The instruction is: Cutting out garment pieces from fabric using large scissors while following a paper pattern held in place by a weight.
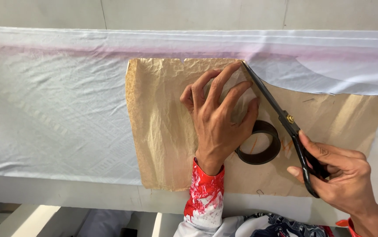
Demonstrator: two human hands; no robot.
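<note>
White cloth [57, 105] covers the table [66, 193], with crumpled brown paper [162, 127] on top. The left hand [217, 118] presses the paper flat, fingers spread. At its four o'clock, the right hand [333, 175] grips black scissors [281, 116], blades pointing to eleven o'clock. A dark ring [259, 145] lies between the hands.

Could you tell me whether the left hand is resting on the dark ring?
No, the left hand is spread flat on the brown paper pattern, while the dark ring lies just beside it to the right.
</note>
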